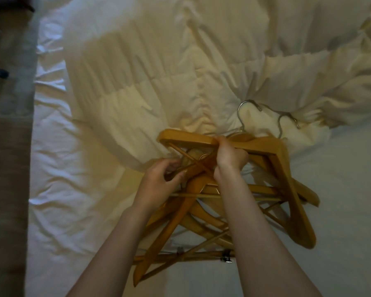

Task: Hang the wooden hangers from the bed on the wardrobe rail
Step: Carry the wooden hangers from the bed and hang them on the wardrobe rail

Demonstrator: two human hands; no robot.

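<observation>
**A:** White sheet (58, 189) takes up the most room. It spreads out to the left and right of the pile of wooden hangers (285, 168) and lies under the pile's near half.

**B:** And the cream duvet (159, 71)?

**A:** It is rumpled and lies beyond the pile. The pile's far edge rests on its hem. Far to the left of the pile, a strip of brownish floor (7, 168) runs along the side of the bed.

**B:** So all the hangers are on the bed?

**A:** Yes. They are heaped across one another, with arms and thin bars crossing at all angles.

**B:** What about the hands?

**A:** Both reach in from the near side, over the middle of the pile. The right hand (229, 157) is curled tight around the neck of the top hanger (189, 137) at the pile's far edge. The left hand (159, 185) is just left of it. Its fingers are bent in and pinch one of the thin crossing bars, though the light is too dim to say which hanger that bar belongs to.

**B:** Anything smaller?

**A:** Two metal hooks (247, 101) stick out from the pile's far right side onto the duvet. At the pile's near edge, a low bar carries two small clips (227, 257).
</observation>
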